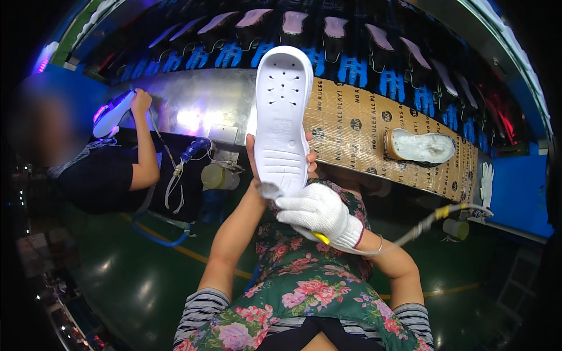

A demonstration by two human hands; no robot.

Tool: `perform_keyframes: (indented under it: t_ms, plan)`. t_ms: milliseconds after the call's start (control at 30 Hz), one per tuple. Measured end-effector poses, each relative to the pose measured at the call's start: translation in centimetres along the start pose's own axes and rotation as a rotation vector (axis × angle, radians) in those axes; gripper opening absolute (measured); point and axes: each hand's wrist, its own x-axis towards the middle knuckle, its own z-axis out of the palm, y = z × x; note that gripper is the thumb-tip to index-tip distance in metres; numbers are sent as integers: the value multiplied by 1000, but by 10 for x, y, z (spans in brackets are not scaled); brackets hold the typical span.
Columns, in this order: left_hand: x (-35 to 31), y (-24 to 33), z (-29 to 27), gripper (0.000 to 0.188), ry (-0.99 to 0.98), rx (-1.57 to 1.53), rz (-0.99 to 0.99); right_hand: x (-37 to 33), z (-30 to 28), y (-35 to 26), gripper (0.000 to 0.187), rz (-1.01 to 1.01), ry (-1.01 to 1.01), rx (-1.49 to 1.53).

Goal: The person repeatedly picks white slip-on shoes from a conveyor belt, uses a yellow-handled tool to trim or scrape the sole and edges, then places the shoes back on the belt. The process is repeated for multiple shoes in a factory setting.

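A white shoe sole (281,126), with small holes near its far end and grooves toward the heel, stands lengthwise in front of me. My bare left hand (252,157) grips it from beneath, thumb on the left edge and fingertips on the right. In a white knit glove, my right hand (315,214) is closed around a brush-like tool, whose blurred grey head (269,191) is at the sole's near left edge. Contact there cannot be made out. From the glove, a yellow piece (321,237) and a hose (418,229) run out to the right.
Ahead, a bench carries printed cardboard (345,120) and a brown-and-white shoe piece (422,146). Behind it hangs a row of shoe lasts (294,23) over blue clamps (352,70). At left, a co-worker's hand (140,101) holds another sole (114,114). A pot (218,176) sits below the bench.
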Motion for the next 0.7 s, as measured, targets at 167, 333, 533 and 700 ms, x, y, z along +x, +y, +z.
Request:
perform_keyframes:
  t_ms: [167,333,533,700]
  plan:
    - [12,7,1,116,4,99,-95,-2,-15,1,24,322,204,347]
    - [19,17,-1,115,-20,153,-188,-7,-2,-5,39,57,41,-1]
    - [20,24,2,118,-72,181,-323,1,-14,-8,25,321,179,253]
    - [29,34,-2,116,-115,160,-359,4,-4,-15,33,207,88,179]
